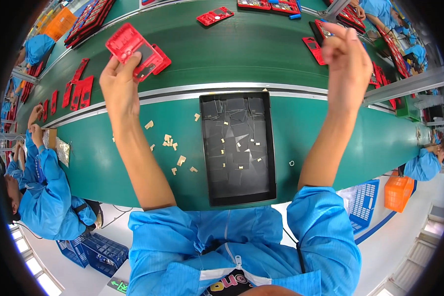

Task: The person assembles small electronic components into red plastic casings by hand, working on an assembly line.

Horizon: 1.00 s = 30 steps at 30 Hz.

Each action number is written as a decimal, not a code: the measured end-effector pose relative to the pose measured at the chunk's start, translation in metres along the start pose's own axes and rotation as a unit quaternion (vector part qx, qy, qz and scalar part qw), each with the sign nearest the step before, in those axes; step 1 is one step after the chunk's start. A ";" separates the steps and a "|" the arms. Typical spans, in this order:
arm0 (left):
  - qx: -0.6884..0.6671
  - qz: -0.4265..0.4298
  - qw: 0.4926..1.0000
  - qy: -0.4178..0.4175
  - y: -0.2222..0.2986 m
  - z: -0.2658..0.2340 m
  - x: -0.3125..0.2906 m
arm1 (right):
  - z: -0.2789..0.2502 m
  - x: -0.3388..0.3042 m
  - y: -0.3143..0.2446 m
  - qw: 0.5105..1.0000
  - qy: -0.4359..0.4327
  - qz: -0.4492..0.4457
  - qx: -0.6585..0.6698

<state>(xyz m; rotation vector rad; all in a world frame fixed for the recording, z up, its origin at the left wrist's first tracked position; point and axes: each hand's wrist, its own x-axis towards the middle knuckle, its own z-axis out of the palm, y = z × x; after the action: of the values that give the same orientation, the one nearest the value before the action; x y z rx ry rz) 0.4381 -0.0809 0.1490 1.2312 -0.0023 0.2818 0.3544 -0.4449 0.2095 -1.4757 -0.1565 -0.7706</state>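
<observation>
My left hand (121,85) is raised over the far green belt, its thumb and fingers closed on a red plastic housing (126,40) with a dark rectangular patch. Close behind it shows another red housing (162,60); whether my hand also holds that one, I cannot tell. My right hand (349,66) is up at the far right, index finger stretched out and the other fingers partly bent, with nothing visible in it. It is nearest to a red housing (313,50) on the belt. Between my forearms lies a black tray (239,185) with dark thin sheets and small pale pieces.
Several beige cut pieces (181,161) are scattered left of the tray, and a small white ring (291,163) is to its right. More red housings (86,92) lie on the belt (241,54). A metal rail (182,92) edges it. Co-workers in blue (49,197) sit at both sides.
</observation>
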 end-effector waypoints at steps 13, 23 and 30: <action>0.400 0.052 0.914 -0.051 -0.111 0.027 0.009 | -0.110 0.028 0.086 0.968 0.211 0.097 -0.099; 0.428 0.153 0.890 -0.046 -0.073 0.065 -0.011 | -0.110 -0.008 0.182 0.786 0.097 0.115 -0.600; 0.355 0.147 0.922 -0.050 -0.056 0.076 -0.015 | -0.166 -0.017 0.173 0.624 0.227 0.089 -0.743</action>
<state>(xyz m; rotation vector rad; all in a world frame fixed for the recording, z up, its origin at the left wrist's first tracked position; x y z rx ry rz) 0.4468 -0.1720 0.1201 1.9740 -0.1885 0.5073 0.3776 -0.6077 0.0347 -2.6597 1.3420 -1.1273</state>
